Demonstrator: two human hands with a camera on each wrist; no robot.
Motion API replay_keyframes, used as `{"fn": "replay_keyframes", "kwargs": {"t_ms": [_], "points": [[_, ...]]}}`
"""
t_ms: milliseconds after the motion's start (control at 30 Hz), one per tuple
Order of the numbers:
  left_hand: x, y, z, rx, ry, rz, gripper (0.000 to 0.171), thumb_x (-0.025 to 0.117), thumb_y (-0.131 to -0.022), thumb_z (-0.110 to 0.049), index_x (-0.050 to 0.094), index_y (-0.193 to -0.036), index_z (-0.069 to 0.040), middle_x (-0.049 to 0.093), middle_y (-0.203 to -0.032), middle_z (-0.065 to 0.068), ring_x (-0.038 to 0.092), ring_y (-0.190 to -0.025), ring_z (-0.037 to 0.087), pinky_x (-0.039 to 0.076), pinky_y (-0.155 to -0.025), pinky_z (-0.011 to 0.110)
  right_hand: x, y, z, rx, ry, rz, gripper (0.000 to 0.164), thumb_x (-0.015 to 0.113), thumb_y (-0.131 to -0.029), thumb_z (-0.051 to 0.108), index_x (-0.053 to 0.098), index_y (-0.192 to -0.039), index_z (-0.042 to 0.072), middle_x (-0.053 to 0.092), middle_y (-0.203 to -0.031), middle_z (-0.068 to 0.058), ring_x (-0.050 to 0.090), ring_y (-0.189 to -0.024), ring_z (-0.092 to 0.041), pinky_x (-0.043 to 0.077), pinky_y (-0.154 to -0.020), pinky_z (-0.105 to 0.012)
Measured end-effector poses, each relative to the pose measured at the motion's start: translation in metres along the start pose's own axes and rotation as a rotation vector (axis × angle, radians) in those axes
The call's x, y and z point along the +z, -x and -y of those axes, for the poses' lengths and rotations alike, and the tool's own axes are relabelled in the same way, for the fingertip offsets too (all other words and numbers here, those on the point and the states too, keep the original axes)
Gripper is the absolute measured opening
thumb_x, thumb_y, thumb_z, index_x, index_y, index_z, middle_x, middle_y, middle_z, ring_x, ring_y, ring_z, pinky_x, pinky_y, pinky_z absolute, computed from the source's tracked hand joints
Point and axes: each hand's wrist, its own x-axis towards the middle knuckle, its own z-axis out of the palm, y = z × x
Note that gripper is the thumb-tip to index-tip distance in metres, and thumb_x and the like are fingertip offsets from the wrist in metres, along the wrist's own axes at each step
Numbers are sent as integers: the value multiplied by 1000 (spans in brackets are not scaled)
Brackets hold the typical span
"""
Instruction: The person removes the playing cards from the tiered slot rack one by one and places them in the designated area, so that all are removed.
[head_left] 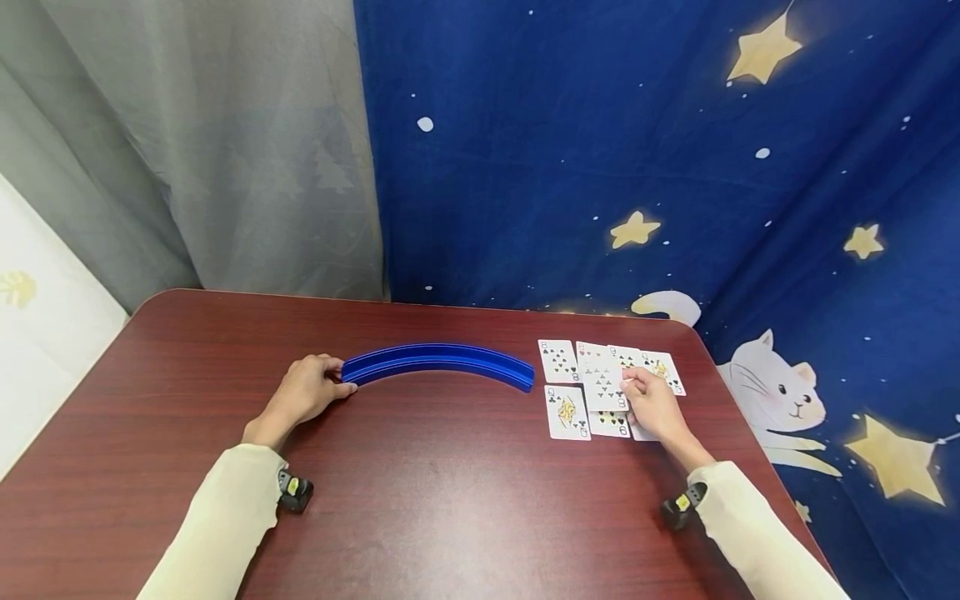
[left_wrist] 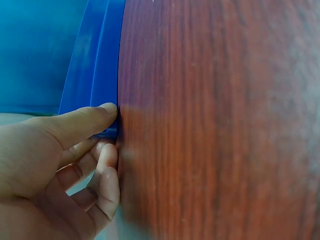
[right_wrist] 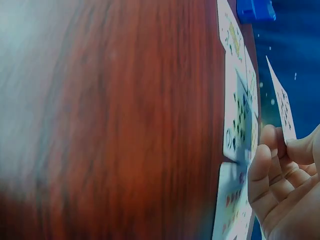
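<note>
A curved blue card holder [head_left: 438, 358] with a long groove lies across the table. At its left end my left hand [head_left: 303, 392] pinches it, the thumb along the near side in the left wrist view and the other fingers curled by the end. My right hand [head_left: 654, 407] pinches a playing card [head_left: 604, 382] with black pips between thumb and fingers. That card is raised and tilted in the right wrist view, above face-up playing cards [head_left: 567, 413] laid in two rows right of the holder. The held card and the hand hide parts of several of them.
Everything lies on a dark red wooden table [head_left: 450, 500]. Behind it hang a grey curtain [head_left: 277, 150] and a blue star-patterned curtain [head_left: 525, 167]. A black wrist camera [head_left: 296, 492] sits on the left sleeve, another camera [head_left: 681, 508] on the right.
</note>
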Motion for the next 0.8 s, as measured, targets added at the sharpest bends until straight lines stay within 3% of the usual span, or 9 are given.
{"fn": "replay_keyframes", "kwargs": {"t_ms": [367, 600, 800], "points": [[-1, -1, 0, 10, -2, -6, 16, 76, -86, -15, 69, -89, -2, 63, -89, 11, 54, -79, 25, 41, -72, 38, -15, 1, -16, 23, 39, -22, 24, 50, -100, 4, 56, -121, -8, 68, -91, -20, 57, -47, -13, 46, -44, -25], [-1, -2, 0, 9, -4, -6, 17, 76, -86, -15, 69, -92, -1, 64, -90, 12, 55, -80, 26, 41, -72, 39, -24, 3, -22, 35, 82, -48, 26, 50, -100, 6, 57, -120, -8, 69, -90, -20, 58, -49, -12, 48, -45, -26], [0, -1, 0, 1, -2, 6, 17, 75, -87, -15, 69, -93, -1, 64, -90, 12, 54, -79, 26, 41, -72, 39, -30, 4, -30, 24, 125, -73, 28, 52, -99, 6, 58, -123, -8, 67, -101, -25, 57, -53, -12, 50, -48, -26]]}}
